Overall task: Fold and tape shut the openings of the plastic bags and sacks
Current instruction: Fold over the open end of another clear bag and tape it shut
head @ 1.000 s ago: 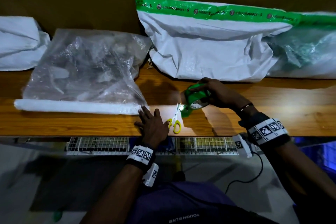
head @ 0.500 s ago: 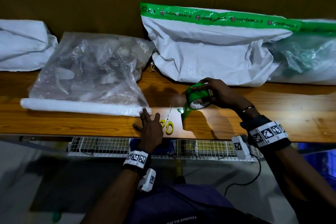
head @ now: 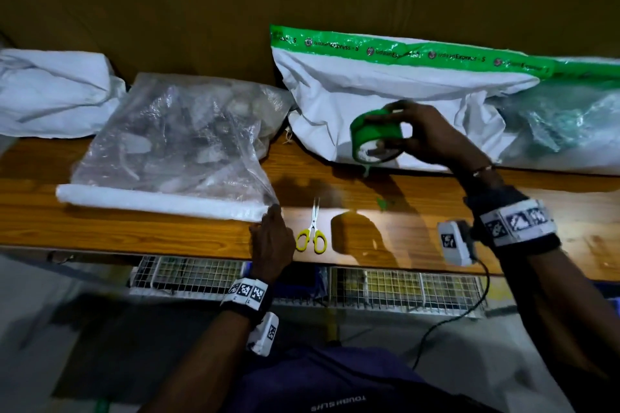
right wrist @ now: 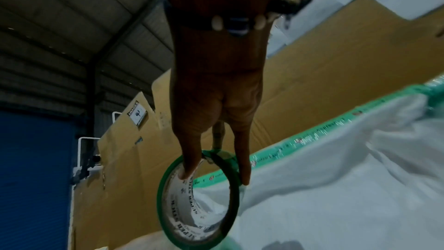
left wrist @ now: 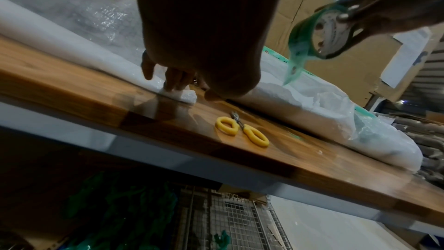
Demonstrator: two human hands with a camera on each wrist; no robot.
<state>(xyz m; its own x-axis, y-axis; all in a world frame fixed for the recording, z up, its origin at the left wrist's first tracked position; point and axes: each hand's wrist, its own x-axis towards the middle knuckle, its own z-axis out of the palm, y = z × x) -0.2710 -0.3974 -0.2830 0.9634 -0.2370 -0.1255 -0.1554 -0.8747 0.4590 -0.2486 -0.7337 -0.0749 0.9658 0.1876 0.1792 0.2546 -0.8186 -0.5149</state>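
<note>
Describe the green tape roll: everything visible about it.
The tape roll is glossy green film on a pale printed core. The right hand holds it in the air above the table, thumb inside the core and fingers outside. It is tilted, and a short loose end hangs from it. It touches nothing else.

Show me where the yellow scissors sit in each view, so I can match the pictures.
Head: the scissors lie on the wooden table, lower centre, just right of the left hand.
Left wrist: scissors at centre, near the table's front edge, right of the fingers.
Right wrist: not in it.
Shared landmark: the green tape roll, held in the right hand.
</note>
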